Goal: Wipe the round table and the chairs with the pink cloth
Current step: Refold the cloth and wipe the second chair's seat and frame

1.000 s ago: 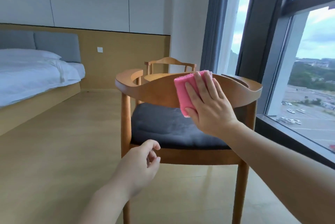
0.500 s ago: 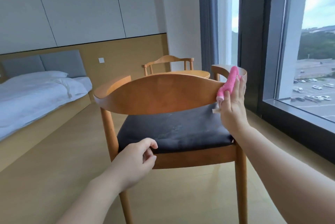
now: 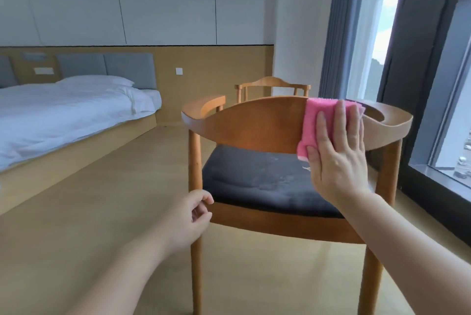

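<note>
A wooden armchair [image 3: 249, 123] with a dark grey seat cushion [image 3: 254, 177] stands in front of me, its curved backrest facing me. My right hand [image 3: 339, 161] presses the folded pink cloth [image 3: 309, 123] flat against the right part of the backrest, fingers straight. My left hand [image 3: 190, 217] hangs loosely curled by the chair's left rear leg, holding nothing. A second wooden chair [image 3: 272, 83] shows behind the first. The backrest hides the round table between them.
A bed [image 3: 63, 115] with white bedding lies at the left along the wood-panelled wall. A tall window [image 3: 458, 123] with a dark frame and a grey curtain [image 3: 336, 34] runs along the right. Light wooden floor [image 3: 102, 200] surrounds the chair.
My right hand slid the pink cloth from the backrest's right end leftwards onto its rear face, now lying flat. My left hand stays loosely curled near the seat.
</note>
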Motion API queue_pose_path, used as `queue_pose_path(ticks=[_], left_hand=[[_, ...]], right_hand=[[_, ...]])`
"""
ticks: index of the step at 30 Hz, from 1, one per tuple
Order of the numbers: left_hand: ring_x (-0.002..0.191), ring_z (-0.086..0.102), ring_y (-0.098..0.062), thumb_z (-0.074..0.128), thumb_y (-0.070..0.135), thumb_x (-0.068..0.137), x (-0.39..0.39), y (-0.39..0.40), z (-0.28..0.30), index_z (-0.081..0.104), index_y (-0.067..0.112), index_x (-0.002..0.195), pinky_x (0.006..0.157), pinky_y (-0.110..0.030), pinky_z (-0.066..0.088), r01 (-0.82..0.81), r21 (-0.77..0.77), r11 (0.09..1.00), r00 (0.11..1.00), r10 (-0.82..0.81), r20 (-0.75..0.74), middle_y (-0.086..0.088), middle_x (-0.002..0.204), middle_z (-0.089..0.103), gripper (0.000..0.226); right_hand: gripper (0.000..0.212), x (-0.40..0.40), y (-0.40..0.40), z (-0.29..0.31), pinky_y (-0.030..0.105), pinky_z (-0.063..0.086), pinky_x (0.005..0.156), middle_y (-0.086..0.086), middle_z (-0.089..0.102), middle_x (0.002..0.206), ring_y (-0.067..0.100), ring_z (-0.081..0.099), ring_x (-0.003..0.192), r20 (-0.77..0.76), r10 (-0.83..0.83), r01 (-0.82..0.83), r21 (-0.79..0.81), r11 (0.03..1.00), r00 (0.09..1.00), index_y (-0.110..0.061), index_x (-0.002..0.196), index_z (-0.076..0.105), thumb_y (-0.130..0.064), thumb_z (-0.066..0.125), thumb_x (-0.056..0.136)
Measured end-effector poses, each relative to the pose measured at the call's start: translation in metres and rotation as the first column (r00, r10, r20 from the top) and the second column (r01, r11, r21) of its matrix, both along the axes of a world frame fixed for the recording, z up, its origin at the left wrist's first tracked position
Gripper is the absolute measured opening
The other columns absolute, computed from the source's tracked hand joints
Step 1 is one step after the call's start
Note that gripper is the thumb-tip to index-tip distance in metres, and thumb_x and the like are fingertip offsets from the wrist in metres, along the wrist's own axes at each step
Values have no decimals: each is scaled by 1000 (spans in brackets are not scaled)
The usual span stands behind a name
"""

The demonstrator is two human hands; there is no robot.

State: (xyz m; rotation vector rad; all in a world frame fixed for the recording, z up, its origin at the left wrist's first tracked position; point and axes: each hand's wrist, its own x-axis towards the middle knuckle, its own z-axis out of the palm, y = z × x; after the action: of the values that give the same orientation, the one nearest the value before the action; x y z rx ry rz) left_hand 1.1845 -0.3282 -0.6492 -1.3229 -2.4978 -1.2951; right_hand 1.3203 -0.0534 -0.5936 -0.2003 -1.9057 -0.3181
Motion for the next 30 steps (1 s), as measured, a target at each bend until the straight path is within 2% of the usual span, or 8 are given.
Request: queue_pose_path(ticks=[2, 5, 11, 15, 18, 22, 26, 30], left_hand=[[61, 53, 1, 60, 16, 89, -7, -13, -9, 56, 33, 92, 56, -10, 43, -22, 28, 999, 999, 21, 29, 9, 71, 57, 18], [61, 52, 0, 60, 20, 89, -16, -30, -23, 55, 36, 92, 57, -12, 44, -45, 60, 997, 997, 41, 67, 15, 70, 56, 17], [59, 50, 0, 60, 20, 88, -44, -64, -41, 55, 38, 90, 57, -11, 43, -81, 100, 992, 994, 73, 81, 13, 72, 57, 18], [57, 49, -1, 60, 19, 87, -61, -83, -47, 56, 38, 88, 56, -11, 42, -107, 136, 985, 990, 94, 104, 13, 70, 57, 19], [56, 48, -2, 59, 21, 87, -72, -92, -50, 56, 37, 89, 55, -16, 42, -125, 134, 983, 988, 111, 106, 12, 72, 58, 16], [57, 48, -3, 59, 22, 88, -78, -96, -55, 55, 35, 91, 58, -21, 44, -122, 118, 986, 989, 111, 96, 8, 73, 57, 14], [59, 49, -4, 59, 21, 88, -82, -96, -61, 57, 33, 95, 61, -24, 44, -121, 96, 988, 990, 112, 90, 7, 74, 58, 14], [62, 51, -5, 56, 27, 89, -83, -90, -66, 55, 35, 97, 64, -28, 48, -103, 21, 994, 986, 100, 136, 10, 78, 59, 11]], right_hand=[[62, -13, -21, 7, 49, -6, 119, 18, 8, 157, 41, -1, 144, 66, -32, 20, 177, 984, 997, -8, 152, 16, -30, 38, 98], [61, -40, -53, 12, 51, -5, 119, 23, 16, 154, 41, 3, 144, 127, -73, 31, 303, 952, 989, -2, 148, 26, -24, 40, 94], [62, -106, -112, 5, 49, 1, 120, 22, 18, 156, 37, 7, 146, 355, -136, -21, 406, 914, 925, -1, 149, 26, -22, 40, 92], [62, -149, -133, -10, 47, -9, 117, 22, 10, 158, 38, 4, 146, 457, -301, 37, 501, 864, 837, 0, 150, 13, -27, 23, 95], [64, -183, -135, -15, 48, -13, 117, 22, -1, 159, 39, -8, 146, 503, -347, 58, 504, 862, 792, 2, 150, 0, -29, 9, 94], [65, -212, -129, -30, 47, -10, 119, 18, 3, 160, 36, -7, 147, 598, -360, 35, 485, 874, 716, 0, 151, 2, -28, 5, 92], [64, -218, -120, -51, 45, -8, 120, 14, 5, 161, 32, -7, 148, 676, -251, -30, 375, 927, 692, -6, 152, 7, -29, 10, 92], [63, -221, -116, -78, 48, -3, 120, 13, 12, 160, 32, -1, 148, 694, -246, -114, 429, 896, 676, -8, 153, 12, -30, 18, 95]])
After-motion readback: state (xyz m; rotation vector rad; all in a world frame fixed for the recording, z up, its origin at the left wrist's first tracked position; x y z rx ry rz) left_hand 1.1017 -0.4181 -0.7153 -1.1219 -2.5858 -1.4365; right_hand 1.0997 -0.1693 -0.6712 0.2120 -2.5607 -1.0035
